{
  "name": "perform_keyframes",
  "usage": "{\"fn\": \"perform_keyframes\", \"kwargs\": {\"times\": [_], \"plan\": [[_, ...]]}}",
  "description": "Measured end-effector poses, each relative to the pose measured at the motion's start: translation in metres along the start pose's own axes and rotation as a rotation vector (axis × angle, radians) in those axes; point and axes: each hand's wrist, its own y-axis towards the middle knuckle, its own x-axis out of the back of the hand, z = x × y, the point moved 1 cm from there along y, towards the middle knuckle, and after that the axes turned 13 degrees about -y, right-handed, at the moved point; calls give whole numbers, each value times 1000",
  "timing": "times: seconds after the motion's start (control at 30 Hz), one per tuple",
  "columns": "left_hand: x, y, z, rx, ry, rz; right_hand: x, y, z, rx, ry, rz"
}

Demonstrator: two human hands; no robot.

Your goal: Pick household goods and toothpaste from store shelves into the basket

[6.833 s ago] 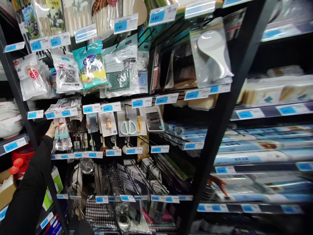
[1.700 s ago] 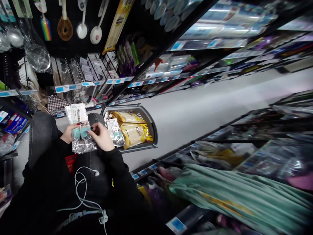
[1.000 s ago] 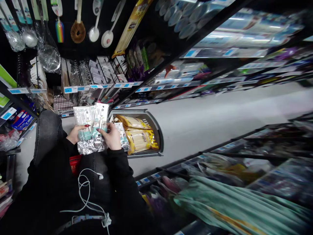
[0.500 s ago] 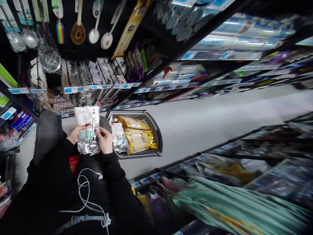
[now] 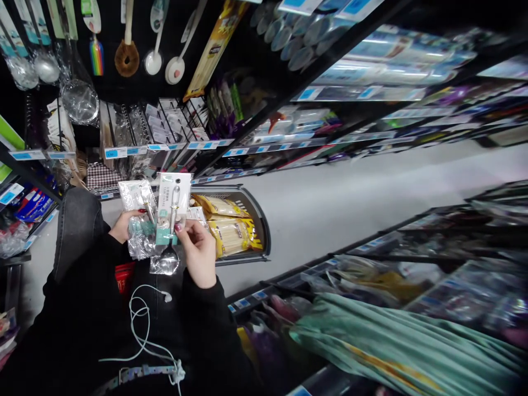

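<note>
My right hand (image 5: pixel 199 250) pinches a packaged spoon (image 5: pixel 174 206), its white and teal card in clear wrap, the bowl at the lower end. To its left, my left hand (image 5: pixel 124 225) grips a bundle of similar packaged spoons (image 5: pixel 140 220), overlapping in crinkled wrap. The two lots are side by side over my lap. Behind my right hand stands a grey basket (image 5: pixel 267 231) on the floor. It holds yellow packs of pale sticks (image 5: pixel 231 236) and a white card pack (image 5: pixel 197 213), partly hidden by my right hand and its spoon.
Ahead, a dark shelf carries hanging ladles, a round brown brush (image 5: pixel 127 58) and a skimmer (image 5: pixel 80 102), above wire-divided bins of packs (image 5: pixel 165 121). The grey aisle floor (image 5: pixel 330 192) runs right between shelves. Green fabric (image 5: pixel 388 341) juts out at lower right. An earphone cord (image 5: pixel 142 324) lies across me.
My right hand has drawn one packaged spoon off the bundle, to the right and nearer the camera. My left hand keeps the others. The view has shifted slightly.
</note>
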Motion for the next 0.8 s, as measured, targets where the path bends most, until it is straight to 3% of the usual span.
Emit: {"fn": "perform_keyframes", "kwargs": {"times": [0.1,0.17,0.27,0.37,0.53,0.6,0.67,0.73,0.8], "plan": [[-2,-1,1,8,3,6,-3,-7,6,-16,110,22],[-2,-1,1,5,4,14,-4,-6,4,-83,335,96],[0,0,1,10,8,31,-8,-4,-1,-199,853,493],[1,0,-1,35,16,59,-11,-4,-8,-99,1299,906],[1,-1,-2,60,30,92,-25,1,-28,75,1624,1181],[1,-2,-2,61,38,85,-27,2,-30,148,1641,1200],[0,-1,-2,57,44,68,-25,0,-26,139,1512,1133],[-1,-1,-1,45,44,52,-17,-3,-18,23,1230,955],[-2,-1,0,27,38,45,-4,-6,-9,-75,837,649]]}}
